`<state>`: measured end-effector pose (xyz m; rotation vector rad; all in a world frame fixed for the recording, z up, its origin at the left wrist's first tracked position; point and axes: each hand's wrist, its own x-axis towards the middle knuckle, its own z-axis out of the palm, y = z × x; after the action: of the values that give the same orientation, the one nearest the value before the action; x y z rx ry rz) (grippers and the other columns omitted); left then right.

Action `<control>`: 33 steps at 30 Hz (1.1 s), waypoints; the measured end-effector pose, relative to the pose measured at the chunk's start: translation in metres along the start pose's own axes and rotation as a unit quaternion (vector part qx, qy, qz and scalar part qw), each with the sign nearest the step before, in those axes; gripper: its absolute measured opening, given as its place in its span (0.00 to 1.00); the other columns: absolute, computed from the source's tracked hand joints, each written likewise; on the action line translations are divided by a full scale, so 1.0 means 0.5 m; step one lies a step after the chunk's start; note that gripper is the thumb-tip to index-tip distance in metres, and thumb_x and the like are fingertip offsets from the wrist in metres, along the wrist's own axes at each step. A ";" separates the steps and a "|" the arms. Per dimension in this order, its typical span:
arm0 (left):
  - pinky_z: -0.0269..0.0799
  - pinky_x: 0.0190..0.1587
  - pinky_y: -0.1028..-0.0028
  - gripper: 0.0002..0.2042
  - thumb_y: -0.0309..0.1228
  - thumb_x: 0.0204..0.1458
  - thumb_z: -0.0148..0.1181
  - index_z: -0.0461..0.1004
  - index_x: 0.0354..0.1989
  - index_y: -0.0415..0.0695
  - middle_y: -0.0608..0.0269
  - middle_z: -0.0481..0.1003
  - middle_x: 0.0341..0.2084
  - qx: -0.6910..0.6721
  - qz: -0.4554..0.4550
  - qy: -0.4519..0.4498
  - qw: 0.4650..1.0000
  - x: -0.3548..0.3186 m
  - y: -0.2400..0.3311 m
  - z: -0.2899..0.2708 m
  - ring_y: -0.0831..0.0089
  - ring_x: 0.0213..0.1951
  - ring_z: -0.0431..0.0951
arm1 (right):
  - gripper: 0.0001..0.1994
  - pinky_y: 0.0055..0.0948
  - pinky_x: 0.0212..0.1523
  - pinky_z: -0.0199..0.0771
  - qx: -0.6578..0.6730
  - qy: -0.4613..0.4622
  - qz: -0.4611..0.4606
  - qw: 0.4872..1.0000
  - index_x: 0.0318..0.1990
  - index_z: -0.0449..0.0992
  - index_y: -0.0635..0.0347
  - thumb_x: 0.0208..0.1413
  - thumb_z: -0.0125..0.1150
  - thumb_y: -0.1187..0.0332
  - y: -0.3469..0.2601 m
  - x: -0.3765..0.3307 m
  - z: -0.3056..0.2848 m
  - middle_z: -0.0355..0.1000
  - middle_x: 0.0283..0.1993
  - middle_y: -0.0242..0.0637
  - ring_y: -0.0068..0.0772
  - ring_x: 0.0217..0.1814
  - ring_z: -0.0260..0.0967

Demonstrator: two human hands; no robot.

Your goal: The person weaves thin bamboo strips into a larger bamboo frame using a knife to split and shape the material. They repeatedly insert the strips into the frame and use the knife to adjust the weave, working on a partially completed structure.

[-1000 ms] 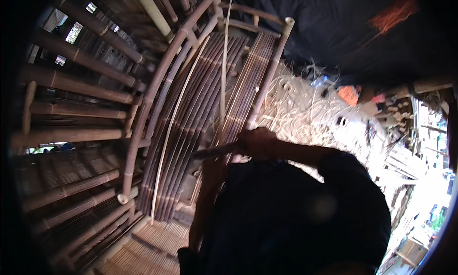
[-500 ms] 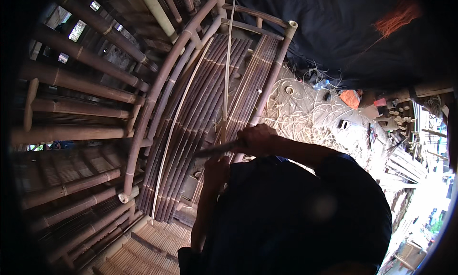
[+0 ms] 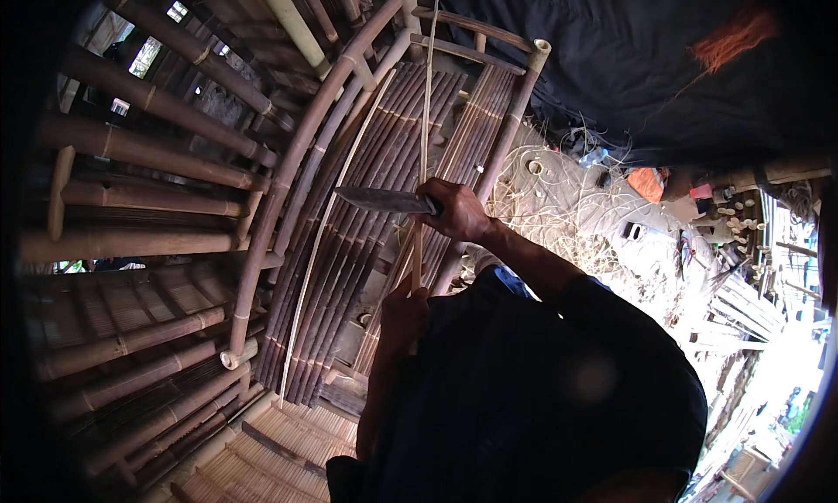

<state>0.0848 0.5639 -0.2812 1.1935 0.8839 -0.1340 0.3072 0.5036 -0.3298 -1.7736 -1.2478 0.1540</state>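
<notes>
Upward, away from the left hand point(image 3: 405, 318), the right hand point(image 3: 456, 210) and knife point(image 3: 384, 200) have moved. Beneath spans the slatted bamboo bench point(image 3: 345, 258); over it runs 1 pale strip point(image 3: 427, 110), clasped by the left hand, best held steady. The right hand clenches the knife's handle; a shallow blade angle, kept beyond the left hand, seems wisest.

Knife point(image 3: 377, 199) is dk grey. Strip point(image 3: 428, 93) is pale tan, plain. Slats point(image 3: 349, 241) are dk reddish-brn stripes w/ lt bands at joints. Rail point(image 3: 278, 189) is mid brn; pole point(image 3: 290, 20), yellowish-grn. Mat point(image 3: 314, 431) is lt tan, fine-ribbed, w/ dk bars. Cloth point(image 3: 602, 75) is blk; fibres point(image 3: 731, 45), orange-red; shirt point(image 3: 559, 398), v. dk navy/blk.
</notes>
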 end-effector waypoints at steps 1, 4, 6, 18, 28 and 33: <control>0.57 0.15 0.82 0.20 0.27 0.59 0.50 0.67 0.61 0.47 0.77 0.60 0.12 -0.010 -0.012 0.000 1.000 0.002 0.001 0.000 0.88 0.13 0.60 | 0.18 0.40 0.32 0.73 -0.005 0.000 0.011 1.000 0.41 0.72 0.60 0.43 0.71 0.66 0.003 0.005 0.000 0.72 0.32 0.43 0.50 0.33 0.74; 0.57 0.15 0.81 0.20 0.27 0.58 0.51 0.68 0.61 0.48 0.77 0.60 0.13 -0.045 -0.005 -0.016 0.999 -0.003 0.004 0.003 0.88 0.13 0.61 | 0.16 0.41 0.32 0.73 -0.027 0.041 0.031 0.998 0.40 0.72 0.60 0.42 0.68 0.72 0.013 0.047 0.002 0.73 0.32 0.44 0.50 0.33 0.75; 0.57 0.15 0.81 0.20 0.27 0.58 0.51 0.68 0.61 0.48 0.76 0.61 0.13 -0.005 -0.025 0.023 0.999 -0.024 0.028 0.014 0.87 0.13 0.61 | 0.13 0.42 0.33 0.72 -0.009 0.054 0.109 0.993 0.39 0.72 0.61 0.47 0.65 0.69 0.034 0.084 -0.008 0.74 0.32 0.48 0.53 0.33 0.74; 0.58 0.18 0.80 0.19 0.28 0.57 0.49 0.72 0.58 0.46 0.75 0.64 0.15 0.080 -0.037 0.047 0.995 -0.027 0.045 -0.015 0.88 0.17 0.63 | 0.09 0.38 0.35 0.73 0.106 0.229 0.227 0.941 0.38 0.73 0.60 0.53 0.59 0.65 0.246 0.150 -0.017 0.73 0.29 0.48 0.49 0.33 0.74; 0.70 0.25 0.58 0.21 0.37 0.62 0.46 0.65 0.62 0.47 0.52 0.77 0.24 0.458 0.269 0.159 0.832 -0.027 -0.101 -0.127 0.53 0.23 0.77 | 0.25 0.31 0.30 0.70 0.033 0.193 0.340 0.920 0.23 0.78 0.60 0.39 0.75 0.44 0.361 0.178 -0.137 0.74 0.21 0.35 0.24 0.24 0.69; 0.73 0.28 0.61 0.17 0.39 0.61 0.50 0.75 0.51 0.43 0.48 0.79 0.33 0.489 0.236 0.252 0.801 -0.169 -0.150 -0.178 0.54 0.28 0.80 | 0.32 0.27 0.24 0.69 0.299 0.232 0.454 0.807 0.40 0.76 0.68 0.37 0.77 0.47 0.413 0.198 -0.052 0.78 0.34 0.40 0.27 0.28 0.74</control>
<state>-0.0581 0.5797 -0.2896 2.4809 0.9577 0.1770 0.5084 0.5557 -0.4291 -1.5466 0.0987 0.5518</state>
